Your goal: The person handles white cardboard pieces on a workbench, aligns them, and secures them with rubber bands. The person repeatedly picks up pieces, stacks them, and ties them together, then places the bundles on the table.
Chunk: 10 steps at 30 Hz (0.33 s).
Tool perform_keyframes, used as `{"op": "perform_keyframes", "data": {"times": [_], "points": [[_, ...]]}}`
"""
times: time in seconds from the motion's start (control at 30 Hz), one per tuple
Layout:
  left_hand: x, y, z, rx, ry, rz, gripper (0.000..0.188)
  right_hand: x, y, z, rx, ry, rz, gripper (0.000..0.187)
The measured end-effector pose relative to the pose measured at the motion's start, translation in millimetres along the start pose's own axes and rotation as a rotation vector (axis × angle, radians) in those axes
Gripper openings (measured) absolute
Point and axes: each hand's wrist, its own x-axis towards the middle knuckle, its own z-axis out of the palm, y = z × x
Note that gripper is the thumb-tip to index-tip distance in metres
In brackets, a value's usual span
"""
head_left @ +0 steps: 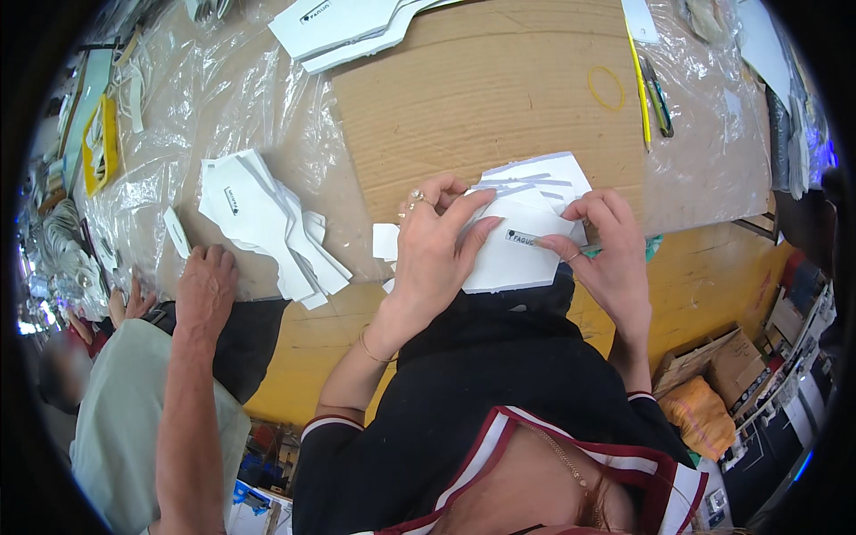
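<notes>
Just in front of me at the table's near edge lies a loose pile of flat white cut pieces [535,172] with grey edges. The topmost white cut piece [510,267] carries a small dark printed label and tilts toward me. My left hand [428,245], with a ring, is closed on its left side, thumb on top. At the right edge, my right hand [613,250] pinches it between thumb and fingers, close to the label. The fingertips' undersides are hidden.
Brown cardboard [481,80] covers the tabletop. A yellow pencil [639,89], a cutter knife [657,98] and a rubber band [605,87] lie far right. More white pieces [259,218] are stacked left, beside a co-worker's hand [207,281]. Another stack [348,36] sits at the back.
</notes>
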Motion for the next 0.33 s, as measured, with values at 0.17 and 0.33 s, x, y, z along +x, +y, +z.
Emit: {"op": "perform_keyframes", "data": {"times": [0.17,0.33], "points": [[1,9,-5,-0.046,0.071,-0.006,0.029,6,-13,-3,0.108,0.115,-0.044,0.026],[21,19,-22,-0.18,0.127,-0.101,0.039,27,-29,-11,0.421,0.032,0.194,0.021]]}}
